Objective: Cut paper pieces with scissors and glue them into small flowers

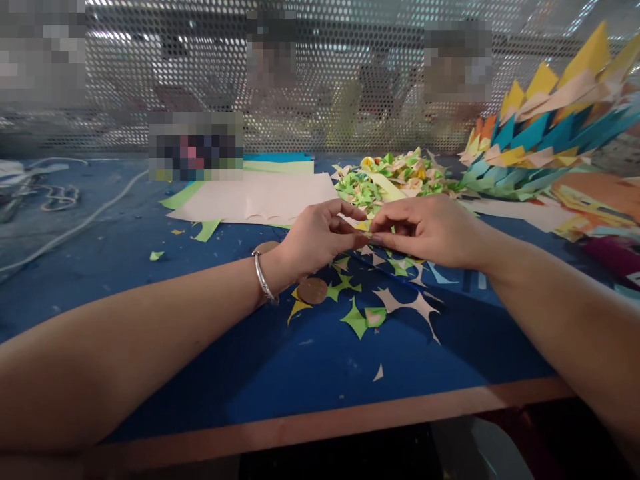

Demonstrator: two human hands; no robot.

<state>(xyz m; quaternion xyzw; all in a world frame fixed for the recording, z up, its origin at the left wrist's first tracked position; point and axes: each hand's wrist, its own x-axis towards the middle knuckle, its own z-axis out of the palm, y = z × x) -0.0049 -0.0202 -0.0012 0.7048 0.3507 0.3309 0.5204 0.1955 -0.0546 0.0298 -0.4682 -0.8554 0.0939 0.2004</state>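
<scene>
My left hand (pixel 320 235), with a silver bangle at the wrist, pinches a tiny yellowish piece of paper (pixel 369 234) between thumb and fingers. From the other side my right hand (pixel 433 227) grips the same piece, so the fingertips of both hands nearly touch. Most of the piece is hidden by the fingers. Just behind the hands is a heap of small folded paper pieces (pixel 417 175) in green, yellow and pale pink. Below them lie green offcuts (pixel 356 320) and a pale pink offcut (pixel 407 303) with curved edges. A round brown disc (pixel 313 291) rests by my left wrist.
Pale pink paper sheets (pixel 260 193) lie behind my left hand on the blue tabletop (pixel 225 373). At right stands a layered, spiky folded-paper model (pixel 545 133). A white cable (pixel 80 223) runs along the left. A perforated metal screen (pixel 325 87) borders the back.
</scene>
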